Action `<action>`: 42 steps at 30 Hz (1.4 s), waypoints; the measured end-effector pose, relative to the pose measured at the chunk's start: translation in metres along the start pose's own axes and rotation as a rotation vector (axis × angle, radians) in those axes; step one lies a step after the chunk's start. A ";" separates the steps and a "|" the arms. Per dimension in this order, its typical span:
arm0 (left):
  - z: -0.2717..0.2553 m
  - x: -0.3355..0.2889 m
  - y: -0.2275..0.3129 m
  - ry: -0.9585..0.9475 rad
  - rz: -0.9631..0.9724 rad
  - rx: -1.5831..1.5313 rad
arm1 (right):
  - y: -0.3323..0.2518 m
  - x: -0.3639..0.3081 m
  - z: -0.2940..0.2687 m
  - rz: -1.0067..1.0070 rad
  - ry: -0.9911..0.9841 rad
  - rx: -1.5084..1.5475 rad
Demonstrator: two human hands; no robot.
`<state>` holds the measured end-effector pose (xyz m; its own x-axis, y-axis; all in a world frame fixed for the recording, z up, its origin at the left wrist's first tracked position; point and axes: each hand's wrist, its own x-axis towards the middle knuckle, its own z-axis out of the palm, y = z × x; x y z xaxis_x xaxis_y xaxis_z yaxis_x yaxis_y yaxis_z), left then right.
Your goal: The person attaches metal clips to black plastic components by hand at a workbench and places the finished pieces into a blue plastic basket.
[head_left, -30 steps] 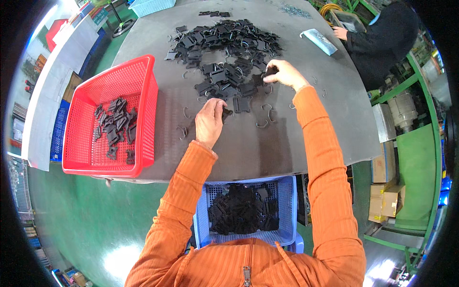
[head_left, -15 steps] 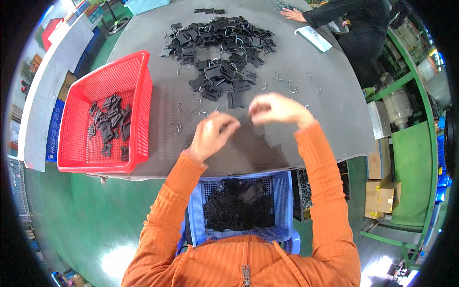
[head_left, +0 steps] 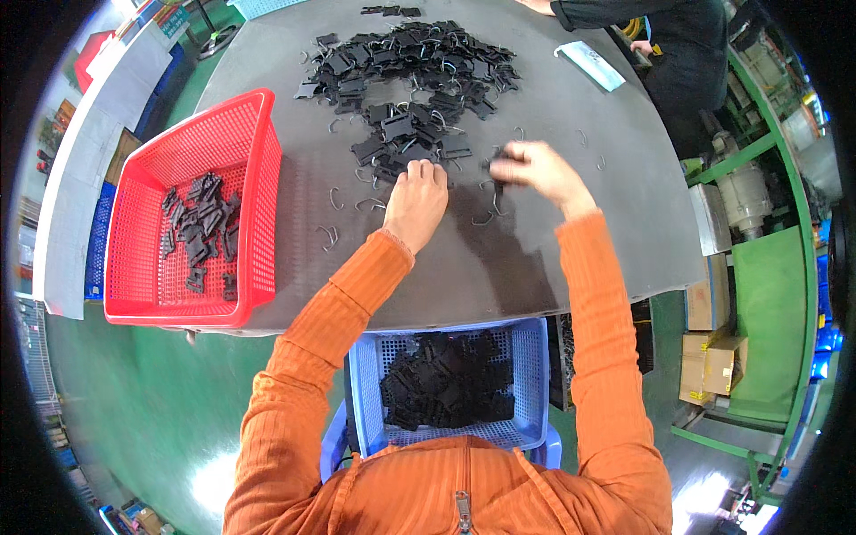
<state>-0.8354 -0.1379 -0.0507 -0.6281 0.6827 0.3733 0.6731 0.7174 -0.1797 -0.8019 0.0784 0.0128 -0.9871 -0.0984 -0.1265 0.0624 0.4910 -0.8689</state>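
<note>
The left hand (head_left: 416, 201), fingers bunched together, was at the near end of a pile of black pieces (head_left: 415, 67) on the grey surface (head_left: 615, 232); I could not tell whether it gripped one. The right hand (head_left: 540, 172), blurred, pinched a dark piece (head_left: 497, 166) just right of the pile's near end.

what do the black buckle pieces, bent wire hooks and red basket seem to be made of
Black buckle pieces: probably matte plastic, given dull, molded-looking faces. Bent wire hooks: likely metal, thin with a silvery sheen. Red basket: apparently glossy plastic, by perforated walls and shiny rim.
</note>
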 end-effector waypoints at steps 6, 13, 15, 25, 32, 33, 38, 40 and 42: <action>-0.007 0.008 -0.003 -0.059 0.098 0.220 | -0.038 -0.070 0.047 -0.025 -0.293 -0.273; -0.029 0.027 -0.028 0.096 -0.139 -0.188 | 0.034 -0.029 0.071 -0.393 0.366 -1.006; -0.053 0.009 -0.014 0.063 -0.176 -0.528 | 0.050 -0.004 0.049 -0.341 0.418 -1.104; -0.114 -0.125 0.063 -0.688 0.191 -0.992 | 0.096 0.019 -0.026 0.315 0.592 -1.175; -0.068 -0.124 -0.050 0.142 -0.433 -0.352 | 0.165 -0.039 -0.109 0.534 0.846 -0.765; -0.049 -0.126 -0.060 0.056 -0.505 -0.288 | 0.164 -0.029 -0.113 0.516 0.802 -0.713; -0.012 -0.084 -0.034 -0.102 -0.445 -0.270 | 0.156 0.016 -0.111 0.287 0.508 -0.775; -0.023 -0.064 -0.001 -0.148 -0.351 -0.342 | 0.127 0.022 -0.082 0.128 0.377 -0.825; -0.029 -0.046 0.032 -0.135 -0.257 -0.430 | 0.106 0.016 -0.058 -0.020 0.243 -0.792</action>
<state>-0.7739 -0.1500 -0.0471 -0.8200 0.5239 0.2304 0.5721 0.7621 0.3031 -0.8197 0.1792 -0.0530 -0.9970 0.0316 0.0713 0.0116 0.9644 -0.2644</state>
